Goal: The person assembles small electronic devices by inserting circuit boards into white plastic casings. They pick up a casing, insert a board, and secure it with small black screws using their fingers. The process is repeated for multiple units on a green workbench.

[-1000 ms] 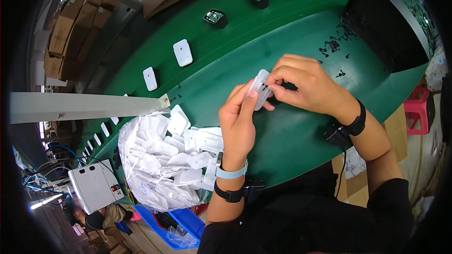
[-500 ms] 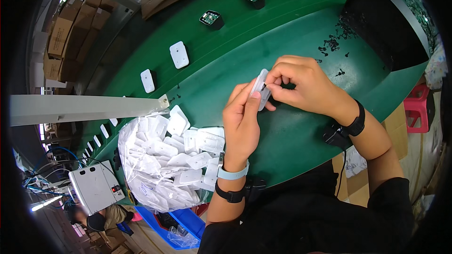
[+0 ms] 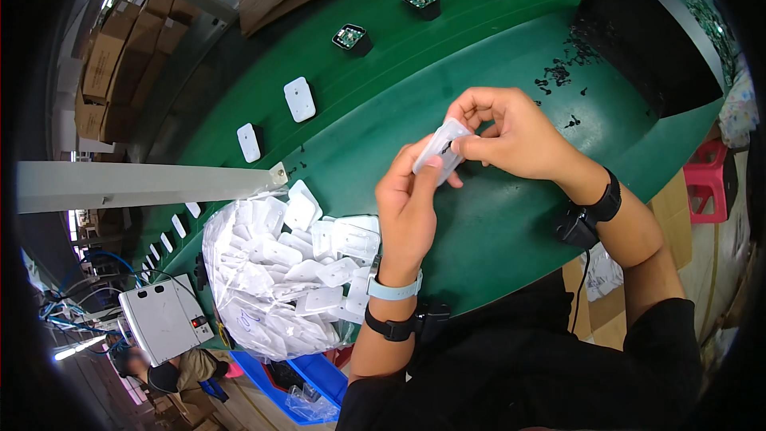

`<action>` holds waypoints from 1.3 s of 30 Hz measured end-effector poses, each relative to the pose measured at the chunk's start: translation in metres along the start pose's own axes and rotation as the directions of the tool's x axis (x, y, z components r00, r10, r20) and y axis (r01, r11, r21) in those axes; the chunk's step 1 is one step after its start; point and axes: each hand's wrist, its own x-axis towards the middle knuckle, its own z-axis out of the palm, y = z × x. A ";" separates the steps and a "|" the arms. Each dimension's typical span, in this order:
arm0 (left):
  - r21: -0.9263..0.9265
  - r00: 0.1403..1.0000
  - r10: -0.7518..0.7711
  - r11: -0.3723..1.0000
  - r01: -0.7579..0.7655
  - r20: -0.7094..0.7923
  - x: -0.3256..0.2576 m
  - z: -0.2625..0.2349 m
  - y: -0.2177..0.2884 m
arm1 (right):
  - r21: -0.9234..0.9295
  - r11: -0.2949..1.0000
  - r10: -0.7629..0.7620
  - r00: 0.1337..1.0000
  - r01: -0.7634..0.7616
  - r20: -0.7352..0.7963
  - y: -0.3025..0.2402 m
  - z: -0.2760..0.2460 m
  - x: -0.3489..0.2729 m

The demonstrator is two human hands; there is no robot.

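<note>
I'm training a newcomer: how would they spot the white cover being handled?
Find the green table, then the clear bag of white covers at its left. Up and right of that, the left hand holds one white cover, the right hand touching it. Unlike its bagged neighbours, it is hand-held, with a dark spot showing.

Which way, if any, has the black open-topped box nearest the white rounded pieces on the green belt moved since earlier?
Yes: the black open-topped box has moved left and slightly down the picture, closer to the fixed pale metal beam.
</note>
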 end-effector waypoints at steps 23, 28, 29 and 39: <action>-0.403 0.927 0.094 0.881 -0.247 -0.363 0.023 -0.032 -0.001 | -0.678 0.673 -0.467 0.881 0.297 -0.078 0.017 0.038 0.207; -0.462 0.951 0.042 0.867 -0.187 -0.307 0.013 -0.049 -0.004 | -0.205 0.935 -0.292 0.956 0.289 0.013 -0.037 0.035 0.119; -0.505 0.962 0.038 0.845 -0.175 -0.269 0.011 -0.047 0.000 | -0.094 0.964 -0.247 0.969 0.248 0.017 -0.044 0.027 0.096; -0.571 0.998 0.004 0.820 -0.041 -0.066 0.013 -0.028 0.004 | 0.177 0.965 -0.210 0.975 0.194 0.077 0.006 0.001 0.026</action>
